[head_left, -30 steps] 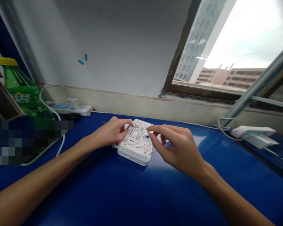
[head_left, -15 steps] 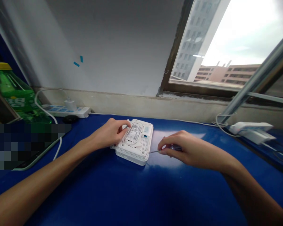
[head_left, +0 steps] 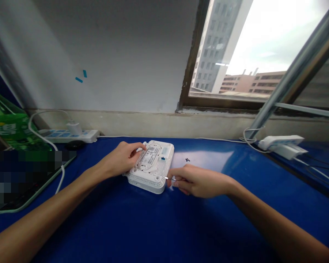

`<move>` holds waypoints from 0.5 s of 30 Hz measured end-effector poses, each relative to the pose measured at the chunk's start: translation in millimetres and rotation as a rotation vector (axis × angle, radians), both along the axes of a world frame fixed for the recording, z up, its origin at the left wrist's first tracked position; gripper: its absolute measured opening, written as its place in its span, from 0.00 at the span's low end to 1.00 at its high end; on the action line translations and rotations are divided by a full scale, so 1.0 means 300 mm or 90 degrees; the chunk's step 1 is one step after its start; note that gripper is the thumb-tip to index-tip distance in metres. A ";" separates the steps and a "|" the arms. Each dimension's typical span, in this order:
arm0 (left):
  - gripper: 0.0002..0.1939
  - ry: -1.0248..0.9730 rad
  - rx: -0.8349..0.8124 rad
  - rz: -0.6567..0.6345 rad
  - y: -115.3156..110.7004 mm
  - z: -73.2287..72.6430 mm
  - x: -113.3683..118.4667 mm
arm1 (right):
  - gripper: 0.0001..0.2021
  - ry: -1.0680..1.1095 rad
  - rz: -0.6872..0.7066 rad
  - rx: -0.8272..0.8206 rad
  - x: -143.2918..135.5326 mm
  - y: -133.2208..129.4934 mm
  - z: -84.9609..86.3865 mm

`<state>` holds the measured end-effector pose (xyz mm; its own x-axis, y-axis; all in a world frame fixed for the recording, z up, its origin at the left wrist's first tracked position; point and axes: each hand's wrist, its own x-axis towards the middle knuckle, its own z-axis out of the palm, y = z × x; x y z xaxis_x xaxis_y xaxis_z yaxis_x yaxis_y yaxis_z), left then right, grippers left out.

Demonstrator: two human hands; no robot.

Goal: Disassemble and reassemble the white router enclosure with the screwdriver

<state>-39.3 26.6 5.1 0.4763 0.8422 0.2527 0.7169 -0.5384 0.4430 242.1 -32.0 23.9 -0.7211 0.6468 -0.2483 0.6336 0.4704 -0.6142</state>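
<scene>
Slanting in from the lower left, the left forearm ends in a palm-down left hand (head_left: 120, 160), its index finger and thumb curved apart at the left edge of the white device (head_left: 154, 171); whether they grip it I cannot tell; the device lies flat on the blue counter (head_left: 126, 226), label side up, between both hands; the right hand (head_left: 199, 180) comes in low from the right, wrist bent, fingers closed round a thin metal tool (head_left: 172, 179) pointing at the device's near right corner.
</scene>
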 end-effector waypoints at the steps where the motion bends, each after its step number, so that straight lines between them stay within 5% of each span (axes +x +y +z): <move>1: 0.16 0.001 0.003 0.000 0.000 0.002 0.000 | 0.09 0.013 -0.008 -0.013 -0.004 -0.003 0.001; 11: 0.17 0.021 0.006 0.001 0.003 0.009 0.005 | 0.12 0.132 -0.064 -0.115 -0.019 0.001 -0.025; 15: 0.20 0.026 0.010 0.008 -0.013 0.016 0.021 | 0.12 0.159 -0.083 -0.075 -0.017 0.004 -0.022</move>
